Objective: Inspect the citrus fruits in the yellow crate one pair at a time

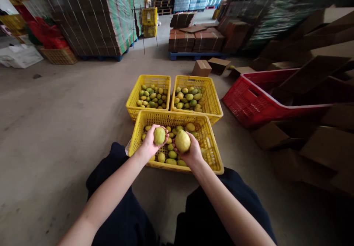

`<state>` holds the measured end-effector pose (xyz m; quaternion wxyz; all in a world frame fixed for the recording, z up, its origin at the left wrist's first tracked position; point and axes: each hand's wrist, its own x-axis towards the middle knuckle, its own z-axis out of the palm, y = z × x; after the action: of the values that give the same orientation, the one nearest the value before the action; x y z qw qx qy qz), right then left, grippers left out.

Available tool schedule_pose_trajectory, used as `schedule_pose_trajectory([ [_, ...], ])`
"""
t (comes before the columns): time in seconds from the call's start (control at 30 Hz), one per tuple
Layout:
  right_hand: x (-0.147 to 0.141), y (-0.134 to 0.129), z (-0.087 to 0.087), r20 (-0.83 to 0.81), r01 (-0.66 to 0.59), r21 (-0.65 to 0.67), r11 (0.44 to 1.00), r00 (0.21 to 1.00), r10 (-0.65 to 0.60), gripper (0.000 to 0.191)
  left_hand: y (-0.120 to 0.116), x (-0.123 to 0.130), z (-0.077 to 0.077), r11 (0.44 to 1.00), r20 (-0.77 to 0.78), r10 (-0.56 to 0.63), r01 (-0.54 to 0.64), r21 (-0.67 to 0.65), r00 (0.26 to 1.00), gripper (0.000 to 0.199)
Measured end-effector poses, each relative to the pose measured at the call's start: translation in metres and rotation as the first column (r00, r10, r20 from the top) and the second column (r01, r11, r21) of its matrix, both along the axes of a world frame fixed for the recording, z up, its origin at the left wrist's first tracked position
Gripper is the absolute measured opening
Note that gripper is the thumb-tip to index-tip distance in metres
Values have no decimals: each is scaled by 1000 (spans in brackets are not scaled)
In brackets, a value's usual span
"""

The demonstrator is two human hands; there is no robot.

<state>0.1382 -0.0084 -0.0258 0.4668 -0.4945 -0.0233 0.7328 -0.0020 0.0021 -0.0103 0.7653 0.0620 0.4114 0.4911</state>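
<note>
My left hand (151, 143) holds a yellow-green lemon (159, 136), cupped in the palm with the fingers behind it. My right hand (195, 151) is wrapped round a larger, paler lemon (183, 141). Both hands are side by side above the near yellow crate (213, 154), a short gap between the two fruits. Several more lemons (171, 161) lie in that crate, partly hidden by my hands. Behind it stand a left yellow crate (134, 95) and a right yellow crate (214, 100), both holding many green, yellow and orange-tinged fruits.
A red crate (243, 102) with cardboard in it stands at the right, among loose cartons (326, 146). Ahead, flattened cardboard bundles (181, 41) rest on a blue pallet (190, 56). A tall wrapped stack (91, 21) rises at the left. My knees flank the near crate.
</note>
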Motion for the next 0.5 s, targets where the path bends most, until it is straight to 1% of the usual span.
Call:
schedule_pose_trajectory([
  [0.07,0,1,-3,12,-8,-25,1000,1000,8,28,0,0,-1,1000,-11,12,-12,4,1000,14],
  [0.17,1,3,-8,-16,-20,-34,999,1000,19,27,1,-1,0,1000,-22,15,-15,17,1000,8],
  [0.27,1,3,-12,-54,-27,-33,999,998,26,26,1,0,2,1000,-17,-6,6,-5,1000,10],
  [0.37,1,3,-11,-54,-32,-28,999,998,31,27,0,0,2,999,-35,1,-2,-37,999,12],
  [0.5,-1,2,-8,-25,-40,-23,999,999,39,31,-1,0,3,998,-28,19,-21,-63,999,8],
])
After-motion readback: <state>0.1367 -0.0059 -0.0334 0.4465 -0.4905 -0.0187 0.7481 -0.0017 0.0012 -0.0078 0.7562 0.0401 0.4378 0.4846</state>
